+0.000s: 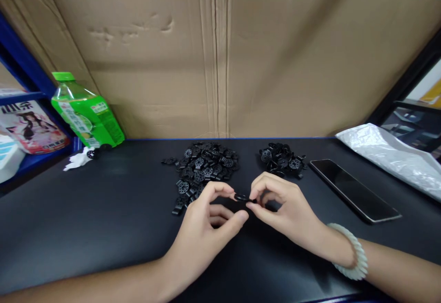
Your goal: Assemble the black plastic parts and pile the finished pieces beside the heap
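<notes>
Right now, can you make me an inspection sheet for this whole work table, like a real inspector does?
Surface: black tabletop.
Job's things: a larger pile of black parts, a smaller pile to its right, and one small black part held up in front.
Right hand: its fingers pinch that small part at one end.
Left hand: index fingertip at the part's other end, thumb apart.
Clutter: phone and silvery pouch on the right; green-capped bottle and crumpled white tissue on the left.
Cables: nothing seen.
Surroundings: brown cardboard behind; blue shelf at far left.
</notes>
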`<state>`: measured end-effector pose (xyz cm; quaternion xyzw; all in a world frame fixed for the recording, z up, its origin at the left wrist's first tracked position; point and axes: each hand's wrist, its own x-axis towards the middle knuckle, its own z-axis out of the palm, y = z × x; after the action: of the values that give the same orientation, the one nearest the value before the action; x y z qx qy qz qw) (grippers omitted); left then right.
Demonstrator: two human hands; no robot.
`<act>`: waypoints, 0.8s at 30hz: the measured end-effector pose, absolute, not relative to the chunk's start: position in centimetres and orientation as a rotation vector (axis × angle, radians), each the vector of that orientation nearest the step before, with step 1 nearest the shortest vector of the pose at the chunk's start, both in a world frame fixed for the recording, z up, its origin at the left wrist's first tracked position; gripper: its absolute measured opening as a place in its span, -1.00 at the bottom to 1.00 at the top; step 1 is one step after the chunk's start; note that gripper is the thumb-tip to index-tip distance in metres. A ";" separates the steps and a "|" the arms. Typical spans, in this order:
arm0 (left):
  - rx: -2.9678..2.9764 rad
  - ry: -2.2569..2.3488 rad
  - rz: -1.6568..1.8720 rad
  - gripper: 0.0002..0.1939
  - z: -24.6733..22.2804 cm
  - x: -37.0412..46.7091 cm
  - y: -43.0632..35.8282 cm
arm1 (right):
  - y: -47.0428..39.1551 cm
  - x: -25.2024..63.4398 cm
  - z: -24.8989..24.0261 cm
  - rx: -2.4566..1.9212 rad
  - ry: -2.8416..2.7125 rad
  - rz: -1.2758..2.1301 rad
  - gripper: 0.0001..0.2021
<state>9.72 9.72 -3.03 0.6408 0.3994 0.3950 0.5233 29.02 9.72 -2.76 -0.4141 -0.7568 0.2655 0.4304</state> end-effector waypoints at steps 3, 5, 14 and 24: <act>1.473 0.902 1.029 -0.84 -2.8 9.7 9.9 | 9.5 28.8 -2.9 -0.956 -1.905 0.676 -0.92; 1.453 0.873 1.089 -0.85 -2.6 9.8 9.9 | 9.4 28.7 -3.0 -0.928 -1.906 0.681 -0.90; 1.639 0.745 1.117 -0.79 -2.6 9.6 9.6 | 9.5 28.4 -2.5 -0.781 -1.431 1.762 -0.69; 1.893 0.705 1.079 -0.74 -2.4 9.7 9.8 | 9.3 28.4 -1.7 -0.611 -1.428 2.088 -0.59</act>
<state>9.67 9.82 -2.38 0.7528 0.2804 0.4293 0.4129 28.43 9.34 -1.70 -0.2262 -0.5289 0.7734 0.2662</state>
